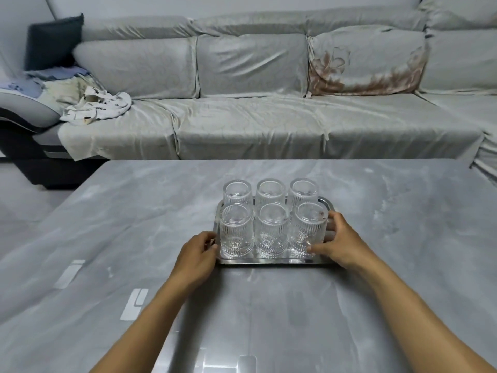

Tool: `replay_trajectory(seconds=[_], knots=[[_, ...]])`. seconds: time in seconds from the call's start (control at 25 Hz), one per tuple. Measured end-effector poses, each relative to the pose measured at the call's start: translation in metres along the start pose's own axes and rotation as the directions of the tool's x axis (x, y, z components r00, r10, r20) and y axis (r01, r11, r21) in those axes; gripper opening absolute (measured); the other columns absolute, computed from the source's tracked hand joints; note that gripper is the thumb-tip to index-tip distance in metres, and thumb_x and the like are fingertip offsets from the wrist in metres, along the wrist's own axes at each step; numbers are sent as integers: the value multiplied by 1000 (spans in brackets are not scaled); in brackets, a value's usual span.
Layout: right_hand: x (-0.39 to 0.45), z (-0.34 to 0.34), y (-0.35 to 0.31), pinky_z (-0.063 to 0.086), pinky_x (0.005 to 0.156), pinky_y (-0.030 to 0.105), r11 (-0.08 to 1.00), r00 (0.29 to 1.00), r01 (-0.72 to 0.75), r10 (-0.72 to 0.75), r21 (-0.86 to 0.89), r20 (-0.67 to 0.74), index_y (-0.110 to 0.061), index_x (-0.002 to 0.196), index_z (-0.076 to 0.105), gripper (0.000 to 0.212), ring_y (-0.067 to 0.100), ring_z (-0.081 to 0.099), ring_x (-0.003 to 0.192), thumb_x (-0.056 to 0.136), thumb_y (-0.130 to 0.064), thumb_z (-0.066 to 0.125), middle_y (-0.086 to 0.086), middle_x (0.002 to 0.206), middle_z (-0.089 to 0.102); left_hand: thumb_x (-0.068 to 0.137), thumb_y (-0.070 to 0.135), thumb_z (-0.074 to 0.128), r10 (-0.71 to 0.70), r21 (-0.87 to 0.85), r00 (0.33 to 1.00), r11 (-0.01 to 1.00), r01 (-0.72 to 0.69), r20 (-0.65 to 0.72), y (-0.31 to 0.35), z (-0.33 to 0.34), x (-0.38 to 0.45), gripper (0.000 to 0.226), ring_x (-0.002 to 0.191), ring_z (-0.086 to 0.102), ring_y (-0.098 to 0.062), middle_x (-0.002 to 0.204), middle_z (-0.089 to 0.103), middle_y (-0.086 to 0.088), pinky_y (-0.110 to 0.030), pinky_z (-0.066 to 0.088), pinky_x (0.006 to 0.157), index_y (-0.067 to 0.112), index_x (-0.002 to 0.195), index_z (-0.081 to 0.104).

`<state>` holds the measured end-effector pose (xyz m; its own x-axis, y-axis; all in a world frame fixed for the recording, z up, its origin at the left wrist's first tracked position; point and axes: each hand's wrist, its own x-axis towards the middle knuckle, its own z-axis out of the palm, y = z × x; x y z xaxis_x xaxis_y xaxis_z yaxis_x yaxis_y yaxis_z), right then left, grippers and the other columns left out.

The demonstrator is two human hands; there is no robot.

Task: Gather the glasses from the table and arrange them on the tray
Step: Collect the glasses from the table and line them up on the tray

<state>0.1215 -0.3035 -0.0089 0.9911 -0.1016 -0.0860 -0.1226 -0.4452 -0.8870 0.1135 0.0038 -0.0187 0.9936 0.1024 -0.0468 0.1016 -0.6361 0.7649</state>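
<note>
Several clear ribbed glasses (271, 232) stand upside down in two rows on a shiny metal tray (269, 261) in the middle of the grey table. My left hand (197, 254) grips the tray's left edge beside the front left glass (236, 230). My right hand (340, 240) is at the tray's right edge, its fingers wrapped round the front right glass (309, 227), thumb near the glass's base. The tray's right rim is hidden behind that hand.
The grey marbled table (134, 224) stretches wide around the tray, its far edge close to a long sofa (255, 117) in a pale cover. Crumpled cloths (94, 106) lie on the sofa's left end. Floor shows at the left.
</note>
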Motion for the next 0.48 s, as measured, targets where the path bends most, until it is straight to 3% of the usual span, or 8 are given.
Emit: replay_trajectory(seconds=[0.04,0.12,0.2,0.32,0.4,0.48], knots=[[5,-11,2,52,88,40,999,999,-22,21,27,30,-15,134,40,85,24,60,109,63,4,82,8,127,57,88,13,58,-8,-48,1000,999,9,13,0,-8,6,29,105,63,-26,118,67,-7,-37,50,89,17,116,63],[16,-37,8,50,82,28,1000,998,13,-13,-2,57,-15,129,47,78,24,57,114,64,12,78,12,127,59,85,9,63,65,35,995,997,-67,78,-2,-27,28,46,112,59,-21,130,60,-4,-31,46,89,18,129,56],[29,-56,10,41,79,9,983,984,91,-65,-157,167,-22,132,46,82,14,52,119,63,5,82,0,129,58,81,7,70,129,188,961,966,-177,244,0,-44,54,67,127,51,-20,145,50,-2,-29,43,93,19,141,43],[52,-60,6,28,78,-8,940,928,155,-33,-304,372,-32,143,29,107,1,37,124,58,-11,90,-24,131,41,67,25,87,40,296,879,934,-202,475,6,-54,84,109,143,33,-17,159,29,6,-29,33,110,24,152,20],[67,-55,3,23,78,-11,927,883,177,0,-332,470,-33,148,16,122,1,29,127,55,-18,93,-31,130,32,57,38,91,20,332,851,916,-226,525,11,-51,96,126,146,25,-15,160,23,10,-31,25,117,32,153,10],[79,-51,7,25,84,-8,927,856,184,12,-327,518,-35,149,11,129,2,30,130,51,-23,94,-32,135,32,52,43,92,102,287,822,907,-308,560,11,-43,103,128,144,23,-8,156,24,21,-29,24,117,43,149,10]])
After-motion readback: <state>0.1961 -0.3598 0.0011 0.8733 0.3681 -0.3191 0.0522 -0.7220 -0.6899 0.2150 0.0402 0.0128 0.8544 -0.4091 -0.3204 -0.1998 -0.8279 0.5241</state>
